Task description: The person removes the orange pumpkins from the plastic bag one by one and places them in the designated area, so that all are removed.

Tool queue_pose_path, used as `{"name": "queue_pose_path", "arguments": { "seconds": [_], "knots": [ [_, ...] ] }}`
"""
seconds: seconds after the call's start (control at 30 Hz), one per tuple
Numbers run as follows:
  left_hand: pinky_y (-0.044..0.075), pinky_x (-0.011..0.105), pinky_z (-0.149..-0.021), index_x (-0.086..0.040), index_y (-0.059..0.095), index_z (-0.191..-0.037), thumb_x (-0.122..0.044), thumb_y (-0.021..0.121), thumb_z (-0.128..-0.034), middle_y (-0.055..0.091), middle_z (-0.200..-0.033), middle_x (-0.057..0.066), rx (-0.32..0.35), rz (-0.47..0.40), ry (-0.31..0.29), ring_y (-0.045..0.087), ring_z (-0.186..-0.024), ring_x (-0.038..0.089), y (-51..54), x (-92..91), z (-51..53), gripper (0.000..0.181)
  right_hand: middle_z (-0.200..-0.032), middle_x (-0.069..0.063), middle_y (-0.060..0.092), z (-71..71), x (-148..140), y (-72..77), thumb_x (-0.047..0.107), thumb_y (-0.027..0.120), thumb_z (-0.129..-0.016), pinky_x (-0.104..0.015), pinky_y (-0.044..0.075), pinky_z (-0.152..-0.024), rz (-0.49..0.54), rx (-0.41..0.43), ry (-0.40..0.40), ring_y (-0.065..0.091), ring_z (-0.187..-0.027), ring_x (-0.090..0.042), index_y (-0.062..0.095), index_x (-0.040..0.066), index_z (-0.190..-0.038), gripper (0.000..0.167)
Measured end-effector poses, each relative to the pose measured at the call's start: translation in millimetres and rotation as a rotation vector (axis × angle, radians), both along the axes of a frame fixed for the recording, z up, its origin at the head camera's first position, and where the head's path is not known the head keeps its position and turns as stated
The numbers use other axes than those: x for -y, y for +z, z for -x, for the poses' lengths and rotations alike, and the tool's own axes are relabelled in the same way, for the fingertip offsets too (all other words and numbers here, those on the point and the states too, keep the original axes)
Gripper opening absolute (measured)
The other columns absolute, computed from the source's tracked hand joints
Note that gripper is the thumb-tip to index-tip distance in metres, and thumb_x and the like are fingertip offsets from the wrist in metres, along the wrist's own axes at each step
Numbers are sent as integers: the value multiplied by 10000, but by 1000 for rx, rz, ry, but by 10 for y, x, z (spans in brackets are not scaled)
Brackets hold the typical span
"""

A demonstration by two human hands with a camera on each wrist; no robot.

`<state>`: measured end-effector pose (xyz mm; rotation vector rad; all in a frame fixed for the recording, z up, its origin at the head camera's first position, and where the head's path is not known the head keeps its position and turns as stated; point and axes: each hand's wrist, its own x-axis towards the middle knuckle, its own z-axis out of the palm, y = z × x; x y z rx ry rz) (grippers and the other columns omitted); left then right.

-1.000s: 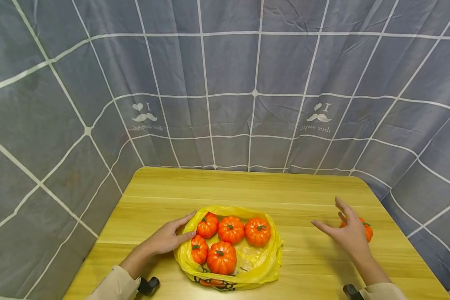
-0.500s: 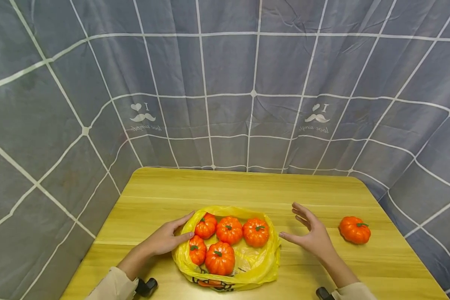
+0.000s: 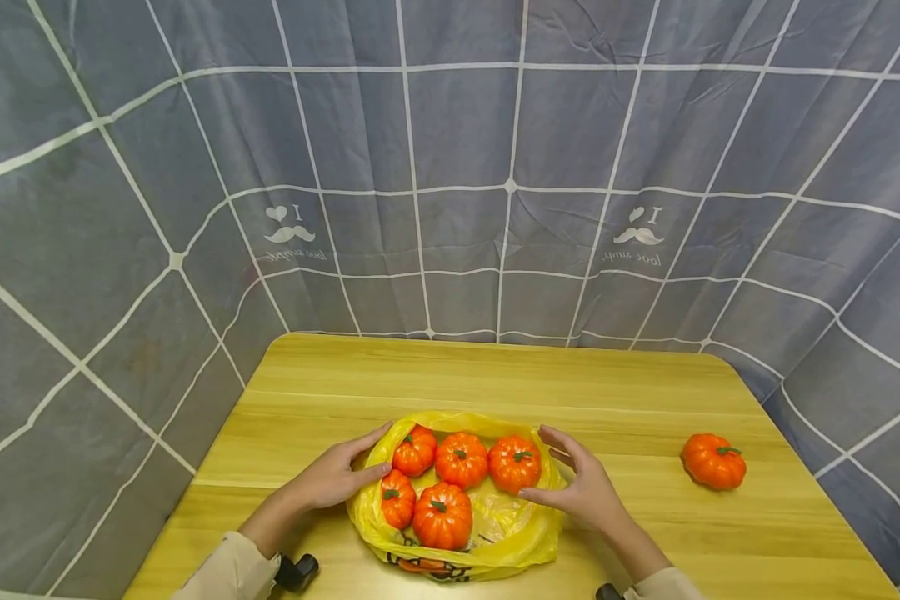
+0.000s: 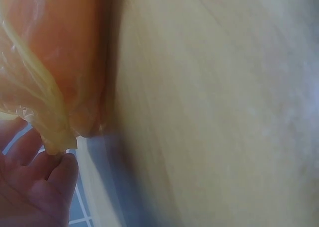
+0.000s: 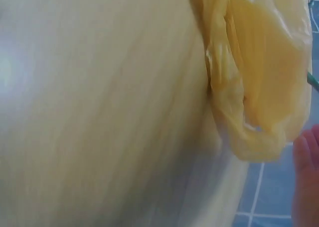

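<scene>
A yellow plastic bag lies with its mouth wide on the table, holding several orange toy pumpkins with green stems. My left hand holds the bag's left rim, thumb at the edge; the left wrist view shows its fingers against the thin plastic. At the right rim is my right hand, fingers spread and thumb reaching over the edge beside the rightmost pumpkin. Whether it grips the plastic is not plain. One more pumpkin sits alone to the right.
The wooden table has rounded far corners. Behind it and at both sides hangs a grey curtain with white grid lines. Dark wrist devices show near the sleeves.
My right hand has moved left from beside the lone pumpkin to the bag's right rim. My left hand and the pumpkins have stayed in place.
</scene>
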<state>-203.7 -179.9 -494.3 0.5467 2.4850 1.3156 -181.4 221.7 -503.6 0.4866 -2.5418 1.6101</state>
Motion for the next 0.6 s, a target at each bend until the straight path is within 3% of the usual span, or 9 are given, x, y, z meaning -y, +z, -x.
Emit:
{"name": "queue_pose_path", "arguments": {
  "seconds": [0.33, 0.6],
  "knots": [
    [316, 550, -1123, -135, 322, -1595, -388, 624, -1009, 344, -1585, 171, -3, -4, -9, 329, -1426, 411, -4, -16, 9, 706, -1437, -180, 534, 1, 98, -106, 238, 974, -652, -465, 446, -1045, -29, 101, -80, 506, -1309, -370, 511, -14, -1434, 944],
    [308, 520, -1135, -165, 328, -1595, -398, 634, -1000, 339, -1595, 122, 11, -1, -1, 325, -1436, 372, -19, -9, 17, 709, -1443, -180, 525, 25, 197, -142, 298, 973, -647, -461, 468, -1024, -105, 71, -121, 541, -1259, -364, 505, -30, -1441, 978]
  ]
}}
